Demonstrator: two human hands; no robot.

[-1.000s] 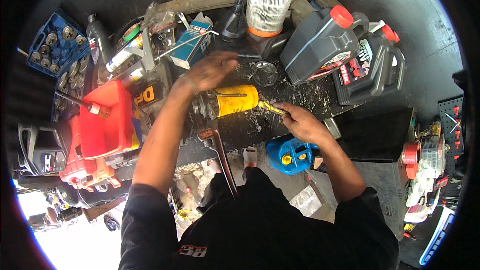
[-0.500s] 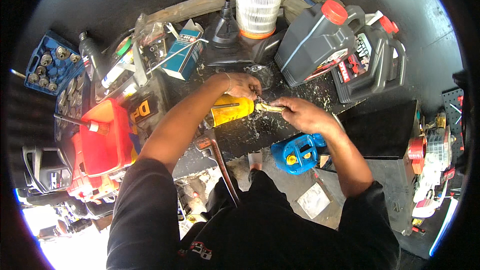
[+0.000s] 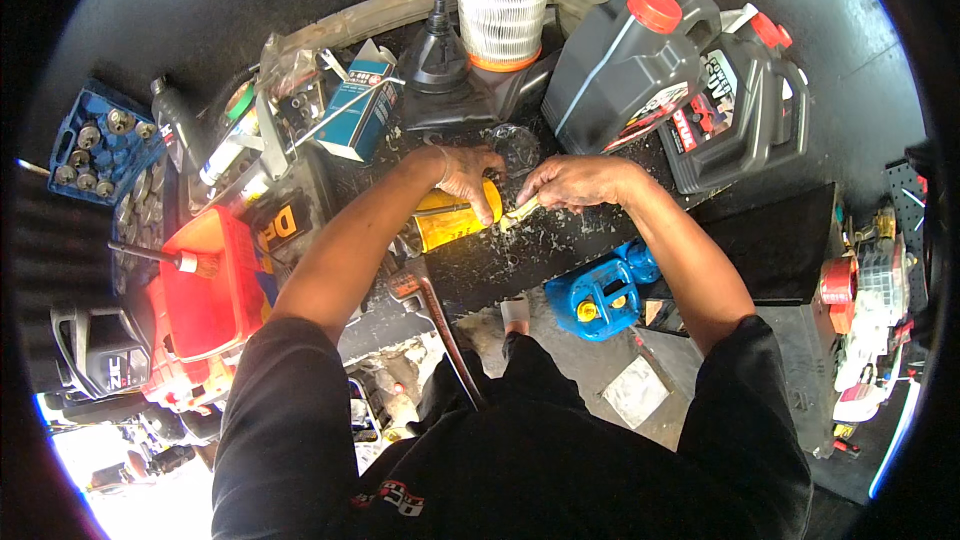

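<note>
A yellow cylinder [image 3: 446, 230] lies on its side on the dark workbench, with a thin dark rod along its upper side. My left hand [image 3: 462, 178] curls over its right end, thumb pressed on the yellow wall. Just to the right, my right hand [image 3: 582, 183] pinches a pale yellow, strip-like piece [image 3: 521, 208] whose tip meets that end of the cylinder. The exact kind of this piece cannot be made out, and the curled fingers hide part of it. A clear round plastic piece [image 3: 516, 148] lies beyond my hands.
Pale shavings litter the workbench [image 3: 540, 250]. A pleated filter [image 3: 505, 5] and dark jugs [image 3: 625, 70] stand behind; a teal box [image 3: 358, 110] is at left. A pipe wrench [image 3: 430, 315] overhangs the front edge. A red bin [image 3: 205, 280] and blue can [image 3: 592, 298] flank me.
My left hand has come down from the pale piece onto the cylinder's end, thumb now on its wall. My right hand has moved left and up, bringing the piece against the cylinder.
</note>
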